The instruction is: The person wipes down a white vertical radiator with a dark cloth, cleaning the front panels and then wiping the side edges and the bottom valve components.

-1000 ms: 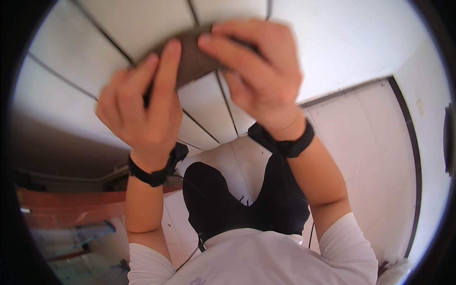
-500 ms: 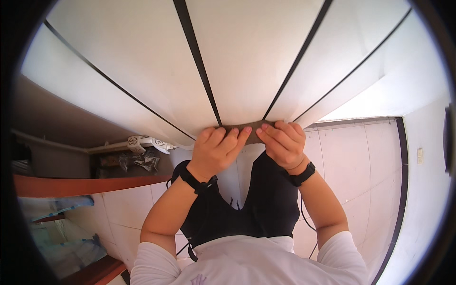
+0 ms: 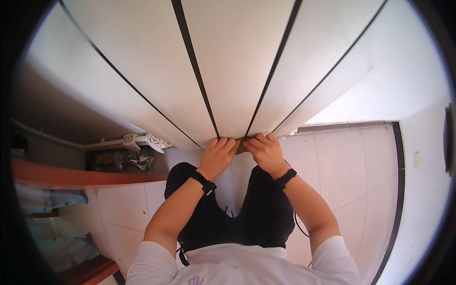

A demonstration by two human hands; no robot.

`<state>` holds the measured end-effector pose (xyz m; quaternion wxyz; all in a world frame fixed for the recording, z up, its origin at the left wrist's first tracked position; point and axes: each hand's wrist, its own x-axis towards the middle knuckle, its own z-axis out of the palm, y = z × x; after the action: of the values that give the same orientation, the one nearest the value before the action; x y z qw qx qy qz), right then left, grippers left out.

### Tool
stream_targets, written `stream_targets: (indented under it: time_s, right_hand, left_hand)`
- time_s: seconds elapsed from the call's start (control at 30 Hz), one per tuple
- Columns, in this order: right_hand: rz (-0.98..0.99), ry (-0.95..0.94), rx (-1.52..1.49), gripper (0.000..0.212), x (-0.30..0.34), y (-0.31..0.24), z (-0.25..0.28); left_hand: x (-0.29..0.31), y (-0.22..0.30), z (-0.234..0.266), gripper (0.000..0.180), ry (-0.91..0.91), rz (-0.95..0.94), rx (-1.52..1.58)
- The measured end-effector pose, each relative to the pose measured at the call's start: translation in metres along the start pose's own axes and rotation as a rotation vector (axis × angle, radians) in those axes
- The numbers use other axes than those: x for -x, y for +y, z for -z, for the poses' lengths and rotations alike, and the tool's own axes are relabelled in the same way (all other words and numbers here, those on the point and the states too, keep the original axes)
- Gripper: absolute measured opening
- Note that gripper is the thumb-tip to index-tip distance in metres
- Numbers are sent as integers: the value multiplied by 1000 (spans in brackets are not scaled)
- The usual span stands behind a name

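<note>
A tall white panelled surface point(image 3: 232, 61) with dark lines between its panels fills the upper view. Near its lower end, my left hand point(image 3: 217, 156) and my right hand point(image 3: 266, 154) are close together with fingers curled. Both grip a grey-brown cloth-like strip point(image 3: 242, 146), of which only a small piece shows between them. The fingertips press at the foot of two dark lines; the rest of the strip is hidden behind my fingers. A black band circles each wrist.
A pipe with white fittings point(image 3: 142, 142) runs at the left, above plastic-wrapped items point(image 3: 135, 160). Nearer stands a red-brown wooden shelf edge point(image 3: 90, 176). Pale floor tiles point(image 3: 342, 175) extend right to a dark skirting strip point(image 3: 400, 175) and a white wall. My dark-clad legs are below my hands.
Both hands have come closer together and slid slightly lower against the panels, so less of the strip shows. The view has shifted a little.
</note>
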<state>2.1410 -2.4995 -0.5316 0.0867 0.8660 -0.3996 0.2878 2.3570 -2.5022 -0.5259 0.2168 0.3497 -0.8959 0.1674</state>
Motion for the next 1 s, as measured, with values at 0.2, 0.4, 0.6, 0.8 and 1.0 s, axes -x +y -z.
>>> stream_targets:
  time_s: [0.2, 0.4, 0.6, 0.8, 1.0]
  right_hand:
    - [51, 389, 34, 36, -52, -10, 100]
    - [133, 738, 259, 37, -141, 9, 207]
    - [52, 678, 89, 39, -105, 12, 163]
    - [-66, 427, 27, 38, -26, 2, 78]
    - [-158, 4, 6, 26, 18, -6, 10]
  left_hand:
    - [-58, -17, 98, 32, 254, -79, -80]
    - [-174, -42, 179, 35, 768, -138, -142]
    - [-152, -27, 149, 31, 534, -115, 106]
    - [-80, 1, 74, 16, 257, -105, 56]
    - [-16, 11, -1, 16, -103, -14, 107]
